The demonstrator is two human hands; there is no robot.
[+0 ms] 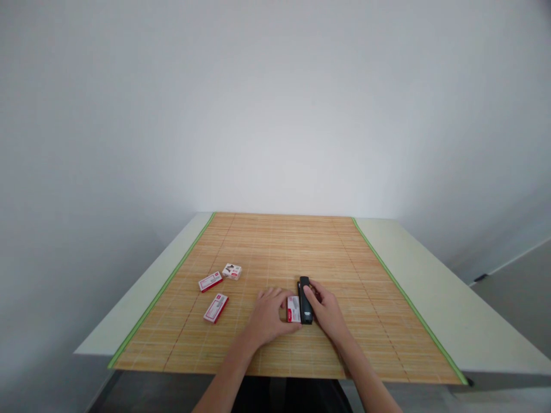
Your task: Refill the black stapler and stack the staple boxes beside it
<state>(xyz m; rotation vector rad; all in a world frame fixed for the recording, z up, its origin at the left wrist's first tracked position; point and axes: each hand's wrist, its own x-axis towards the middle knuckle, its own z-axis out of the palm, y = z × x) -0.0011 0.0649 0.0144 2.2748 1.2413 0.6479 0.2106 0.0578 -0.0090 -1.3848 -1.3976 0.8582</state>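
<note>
A black stapler [305, 299] lies on the bamboo mat [275, 246], pointing away from me. My right hand [326, 308] rests against its right side, fingers curled round the body. My left hand [269, 314] lies on the mat just left of it, thumb and fingers closed on a small red-and-white staple box [293, 308] that touches the stapler's left side.
Three more small red-and-white boxes lie to the left: one [216, 307] nearest me, one [210, 281] behind it, one [232, 271] farther back. The mat has green edges and covers a pale table [447, 298] set against a white wall.
</note>
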